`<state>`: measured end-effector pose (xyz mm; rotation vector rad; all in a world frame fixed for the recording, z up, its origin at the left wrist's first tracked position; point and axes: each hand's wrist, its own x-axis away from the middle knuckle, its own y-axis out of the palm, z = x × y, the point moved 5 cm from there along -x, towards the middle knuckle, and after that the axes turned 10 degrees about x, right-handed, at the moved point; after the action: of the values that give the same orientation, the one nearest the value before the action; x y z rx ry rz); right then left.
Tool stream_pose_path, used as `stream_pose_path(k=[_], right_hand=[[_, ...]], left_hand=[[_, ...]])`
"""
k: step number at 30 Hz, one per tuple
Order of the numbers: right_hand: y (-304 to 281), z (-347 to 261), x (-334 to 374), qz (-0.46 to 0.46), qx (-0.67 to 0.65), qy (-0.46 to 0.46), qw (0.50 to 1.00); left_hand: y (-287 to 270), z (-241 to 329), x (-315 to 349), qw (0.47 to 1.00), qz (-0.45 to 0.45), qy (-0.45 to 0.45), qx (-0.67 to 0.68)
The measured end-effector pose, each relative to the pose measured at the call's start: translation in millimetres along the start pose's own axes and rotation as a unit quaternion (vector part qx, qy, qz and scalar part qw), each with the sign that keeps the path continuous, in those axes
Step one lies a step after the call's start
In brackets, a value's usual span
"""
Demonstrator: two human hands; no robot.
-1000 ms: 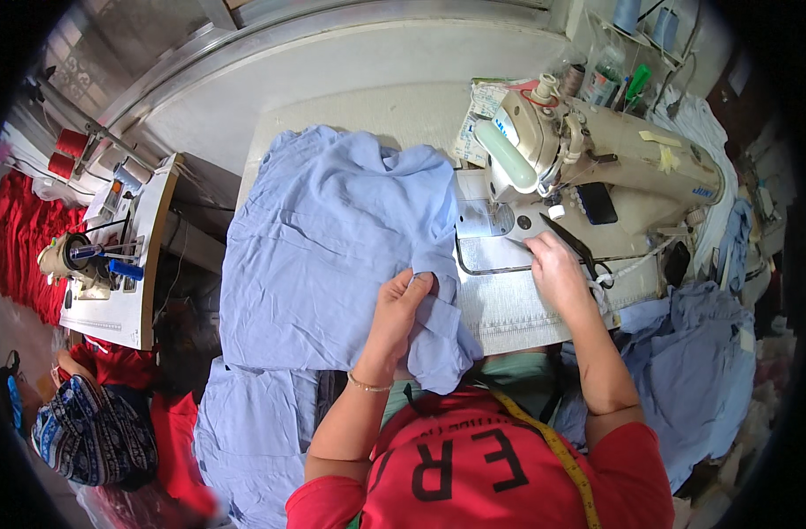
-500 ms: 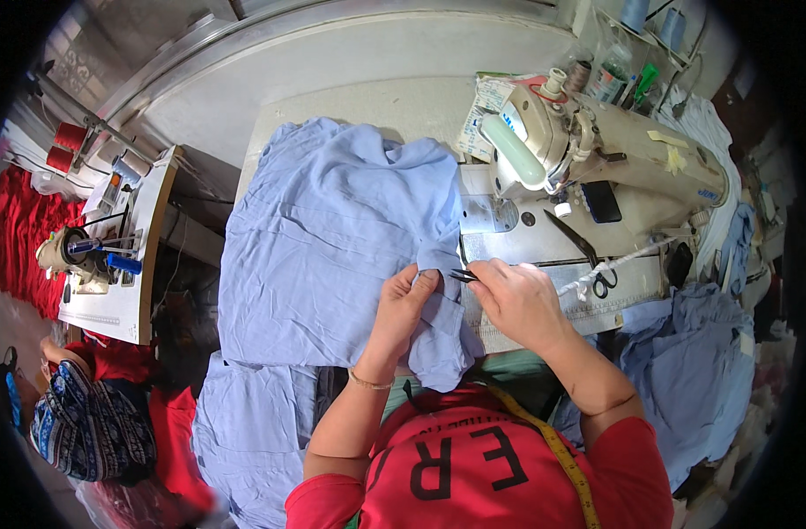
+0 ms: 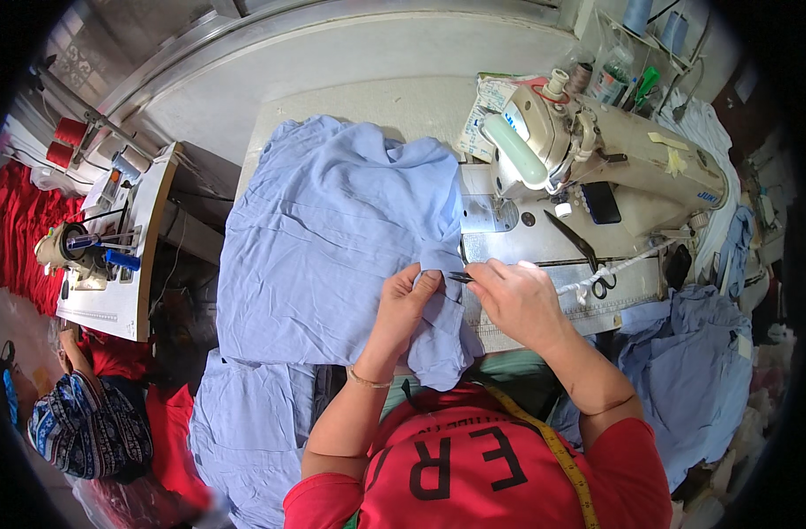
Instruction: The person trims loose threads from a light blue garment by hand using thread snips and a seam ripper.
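Note:
A light blue garment [image 3: 332, 238] lies spread over the table's left half, its near corner hanging over the front edge. My left hand [image 3: 409, 293] is closed, pinching a fold of it between thumb and fingers. Close beside it, my right hand [image 3: 515, 298] is wrapped round small dark thread snips [image 3: 460, 277]. Their pointed tips reach left to the pinched edge and look pressed together. The handles are hidden in my palm.
Right of the cloth stands a sewing machine [image 3: 614, 150], with a phone [image 3: 601, 203] and large black scissors [image 3: 581, 247] on its bed. More blue garments lie at lower right [image 3: 685, 379] and lower left [image 3: 253, 423]. A co-worker [image 3: 90, 414] sits by another machine at left.
The snips' tips, parted before, now look closed. Both my hands stay almost where they were on the cloth. At left, the co-worker's arm has shifted slightly.

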<state>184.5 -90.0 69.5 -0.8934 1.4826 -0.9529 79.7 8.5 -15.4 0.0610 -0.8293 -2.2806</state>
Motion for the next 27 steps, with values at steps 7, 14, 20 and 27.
stream_pose_path(k=[7,14,20,27], right_hand=[[12,5,3,0.039,-0.089,0.022,0.995],[22,8,4,0.055,-0.126,0.02,0.99],[14,10,2,0.049,-0.162,0.057,0.984],[50,5,20,-0.051,-0.522,0.211,0.825]], left_hand=[[1,1,1,1.0,0.011,0.0,0.003],[-3,-3,-1,1.0,0.008,0.016,0.004],[0,3,2,0.999,0.035,0.039,-0.006],[29,16,23,0.865,0.03,0.313,-0.392]])
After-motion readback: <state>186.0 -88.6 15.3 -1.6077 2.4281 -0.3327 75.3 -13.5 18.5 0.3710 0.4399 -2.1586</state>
